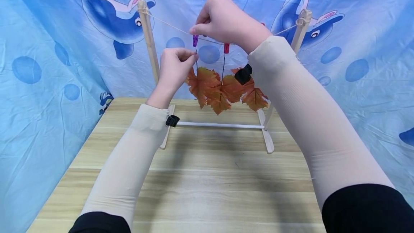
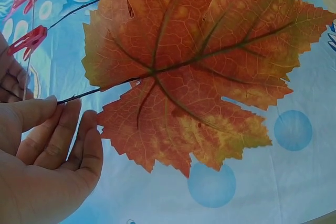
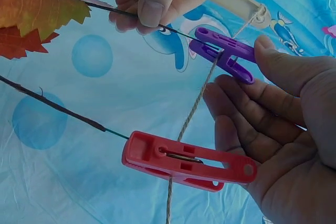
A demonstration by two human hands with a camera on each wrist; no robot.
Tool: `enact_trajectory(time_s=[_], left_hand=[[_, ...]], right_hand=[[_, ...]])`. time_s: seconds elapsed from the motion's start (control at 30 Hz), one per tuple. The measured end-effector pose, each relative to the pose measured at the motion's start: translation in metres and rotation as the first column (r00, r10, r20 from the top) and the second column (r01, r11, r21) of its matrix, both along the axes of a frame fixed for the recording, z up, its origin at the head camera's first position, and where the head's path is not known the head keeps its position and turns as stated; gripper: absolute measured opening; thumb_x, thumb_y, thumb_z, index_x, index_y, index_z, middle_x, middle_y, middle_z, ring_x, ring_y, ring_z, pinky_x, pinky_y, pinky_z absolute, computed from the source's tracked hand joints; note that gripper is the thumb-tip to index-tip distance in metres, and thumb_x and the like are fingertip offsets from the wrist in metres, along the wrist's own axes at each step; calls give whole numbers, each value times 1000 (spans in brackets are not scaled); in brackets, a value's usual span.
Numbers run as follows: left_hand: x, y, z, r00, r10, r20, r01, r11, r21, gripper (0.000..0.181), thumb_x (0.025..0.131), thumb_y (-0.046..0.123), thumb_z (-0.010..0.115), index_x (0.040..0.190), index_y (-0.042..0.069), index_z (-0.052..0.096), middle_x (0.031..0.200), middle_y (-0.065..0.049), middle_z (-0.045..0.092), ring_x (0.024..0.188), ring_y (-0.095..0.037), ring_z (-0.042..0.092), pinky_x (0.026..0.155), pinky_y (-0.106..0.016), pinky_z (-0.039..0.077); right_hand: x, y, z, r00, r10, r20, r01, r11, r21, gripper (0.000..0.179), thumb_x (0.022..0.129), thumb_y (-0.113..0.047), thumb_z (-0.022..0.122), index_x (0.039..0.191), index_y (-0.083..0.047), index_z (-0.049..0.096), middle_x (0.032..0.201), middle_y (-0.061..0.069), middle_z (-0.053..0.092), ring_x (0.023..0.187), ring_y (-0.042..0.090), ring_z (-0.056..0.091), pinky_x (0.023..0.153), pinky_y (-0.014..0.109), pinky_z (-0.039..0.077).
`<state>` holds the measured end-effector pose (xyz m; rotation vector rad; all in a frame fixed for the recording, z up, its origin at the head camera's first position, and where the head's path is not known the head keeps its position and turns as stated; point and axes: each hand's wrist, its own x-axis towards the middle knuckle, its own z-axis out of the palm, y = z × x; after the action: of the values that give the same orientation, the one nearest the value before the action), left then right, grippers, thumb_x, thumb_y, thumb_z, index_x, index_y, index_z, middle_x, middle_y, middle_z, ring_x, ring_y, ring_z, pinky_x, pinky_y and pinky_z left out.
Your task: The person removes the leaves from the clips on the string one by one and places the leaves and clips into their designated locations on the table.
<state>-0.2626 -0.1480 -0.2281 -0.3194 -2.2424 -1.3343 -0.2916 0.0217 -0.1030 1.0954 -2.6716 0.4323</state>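
Note:
My left hand (image 1: 176,64) pinches the dark stem of an orange-red maple leaf (image 2: 199,56) between thumb and fingers. The stem's thin tip reaches into a purple clothespin (image 3: 226,53) on a twine line (image 3: 198,100). At that clothespin's handle end, my right hand (image 1: 224,19) holds it with the thumb on one handle and fingers by the other. A red clothespin (image 3: 184,161) beside it grips another leaf's stem (image 3: 52,106) on the line. In the left wrist view, my right hand is mostly cut off behind the pins.
Two wooden posts (image 1: 148,39) carry the line, on feet joined by a white rod (image 1: 220,125). Another leaf (image 1: 253,96) hangs at the right, partly behind my right wrist. The wooden table (image 1: 207,190) lies below; a blue dolphin-print cloth (image 1: 42,118) surrounds it.

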Motion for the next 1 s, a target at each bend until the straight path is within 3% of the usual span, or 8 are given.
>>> enact_trajectory(time_s=[0.23,0.43,0.67,1.0], left_hand=[[1,1,0,1000,-14,-4,14,1000,9,19,97,18,72,104,2,80,87,-8,74,77,-17,62,70,-28,50],[2,-1,-3,1000,-16,1,16,1000,20,18,97,16,72,103,1,80,89,-8,74,79,-16,65,74,-28,51],[3,-3,-7,1000,-3,26,3,1000,15,19,98,17,71,104,1,80,90,-8,74,80,-16,65,74,-28,50],[10,-7,-13,1000,-5,25,5,1000,17,17,97,16,73,101,1,80,87,-9,73,76,-18,63,70,-27,50]], right_hand=[[-1,4,2,998,9,-62,-11,1000,-29,33,102,-42,61,109,-17,82,96,0,76,64,18,53,60,28,47],[1,8,5,997,-8,-80,3,998,-62,35,102,-43,60,110,-16,82,94,1,75,69,15,54,62,27,47],[4,11,7,994,-73,-79,66,994,-90,38,102,-46,57,112,-18,81,94,4,73,74,14,53,65,26,46],[9,14,11,994,-80,-81,69,989,-130,38,100,-47,59,110,-19,82,86,2,70,62,17,44,55,28,40]])
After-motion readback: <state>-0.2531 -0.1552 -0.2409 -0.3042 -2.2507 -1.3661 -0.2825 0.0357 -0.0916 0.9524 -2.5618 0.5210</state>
